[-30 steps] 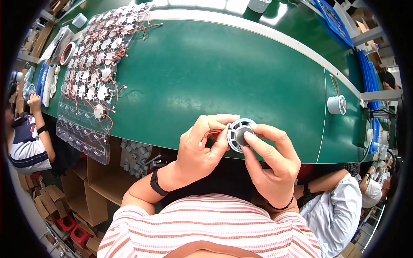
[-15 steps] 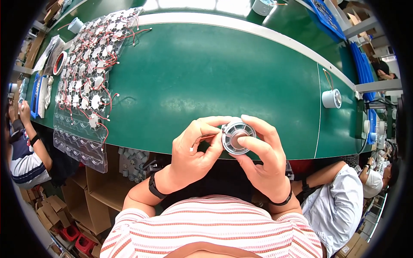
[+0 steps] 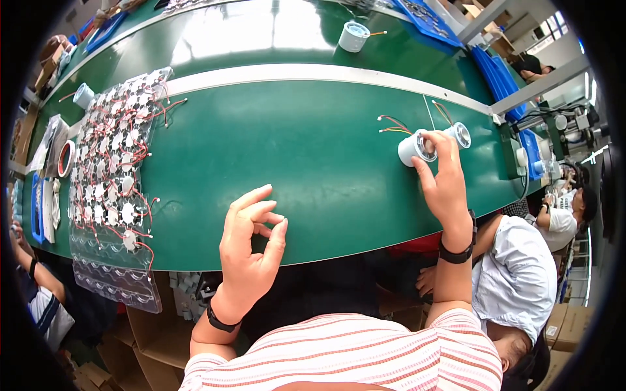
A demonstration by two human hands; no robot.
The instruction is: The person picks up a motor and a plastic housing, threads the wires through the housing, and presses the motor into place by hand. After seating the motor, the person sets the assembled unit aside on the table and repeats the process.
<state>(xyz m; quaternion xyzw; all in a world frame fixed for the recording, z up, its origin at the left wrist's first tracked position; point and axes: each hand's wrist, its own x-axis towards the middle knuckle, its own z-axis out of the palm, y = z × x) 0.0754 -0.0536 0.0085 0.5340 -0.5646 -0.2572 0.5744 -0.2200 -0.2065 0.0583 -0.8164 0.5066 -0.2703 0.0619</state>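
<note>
A light blue cylindrical housing [image 3: 407, 151] with thin coloured wires lies tilted on its side at the right of the green bench. My right hand [image 3: 448, 186] grips its rim between thumb and fingers. Just beyond it lies a second, similar housing [image 3: 462, 135] with wires of its own, partly behind my fingers. Over the front part of the bench, my left hand [image 3: 251, 244] is raised, empty, its fingers loosely bent and apart.
At the left, a clear plastic tray [image 3: 117, 287] carries rows of white-and-black parts with red wires. A tape roll [image 3: 66, 158] and another housing [image 3: 83, 96] stand nearby. A white rail [image 3: 293, 73] crosses behind. A person in a light shirt [image 3: 518, 260] sits close at right.
My right hand has carried the housing from in front of me to the right, beside the other one. My left hand has let go of it and moved left. The view has shifted.
</note>
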